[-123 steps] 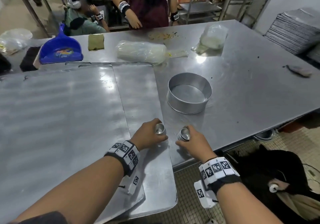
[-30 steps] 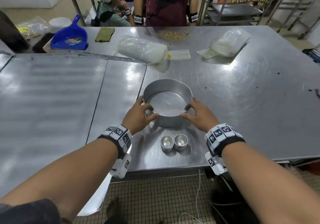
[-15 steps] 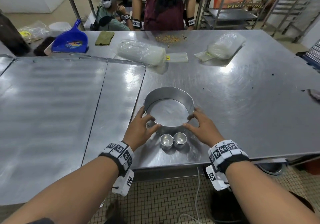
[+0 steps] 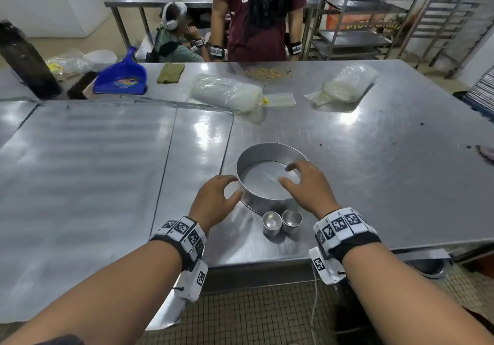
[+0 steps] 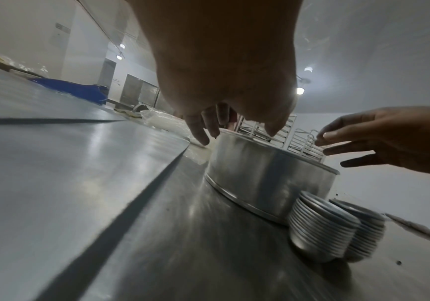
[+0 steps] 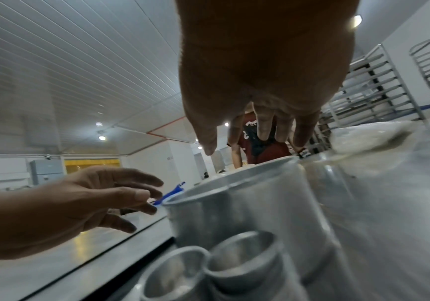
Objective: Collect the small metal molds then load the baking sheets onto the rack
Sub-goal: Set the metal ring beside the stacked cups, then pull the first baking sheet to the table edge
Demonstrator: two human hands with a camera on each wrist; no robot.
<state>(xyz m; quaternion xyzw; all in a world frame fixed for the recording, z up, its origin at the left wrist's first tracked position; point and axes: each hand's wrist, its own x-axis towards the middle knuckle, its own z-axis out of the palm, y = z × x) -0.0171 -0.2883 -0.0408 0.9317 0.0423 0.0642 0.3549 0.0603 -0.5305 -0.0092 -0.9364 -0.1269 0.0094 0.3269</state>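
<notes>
Stainless steel table (image 4: pixel 374 184) fills my head view, with two big baking sheets (image 4: pixel 88 173) laid flat on its left half, one overlapping the other and both hanging past the near edge.

My left hand (image 4: pixel 213 200) hovers with fingers spread and relaxed, gripping nothing, its fingertips just beside the round cake pan (image 4: pixel 267 173) at that pan's nine o'clock. My right hand (image 4: pixel 307 187) is likewise slack and empty, above the rim at about three o'clock; the left wrist view shows its fingers clear of the metal.

At the pan's six o'clock, just in front of its wall and possibly touching it, stand two stacks of small metal molds (image 4: pixel 282 221), side by side and upright. The left wrist view shows each is many nested cups.

My worry is those stacks. They are tall for their footprint and sit between my wrists, near the table's near edge. If I drag the pan toward me, its wall will likely knock them over or off the table. A careless wrist could do the same.

Further out at twelve o'clock lie plastic bags (image 4: pixel 227 92) and a blue dustpan (image 4: pixel 121 77); a person in a maroon shirt (image 4: pixel 256 16) stands beyond.
</notes>
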